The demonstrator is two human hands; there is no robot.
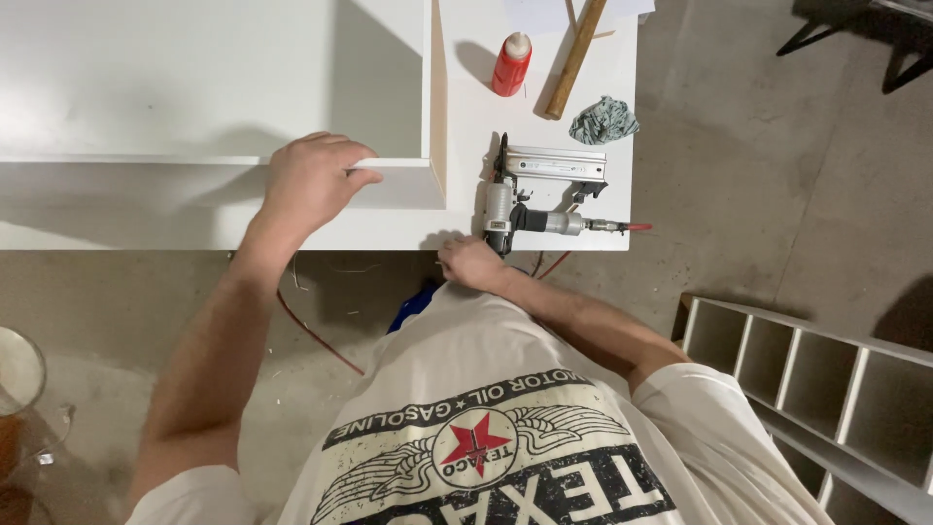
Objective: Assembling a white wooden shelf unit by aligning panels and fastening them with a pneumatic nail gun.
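Head view: your right hand [469, 261] sits low centre at the near edge of the white worktable [544, 209], fingers curled, holding nothing, knuckles just below the nail gun [533, 194]. The gun lies flat immediately above those fingers, grip pointing down-frame toward you, magazine running out to the right. Your right hand is clearly the nearer one. Your left hand [311, 180], left of centre, clamps its fingers over the top edge of the white cabinet panel [292, 160]. Above the gun there's open table before the red glue bottle [511, 63], wooden stick [575, 58] and crumpled rag [603, 121].
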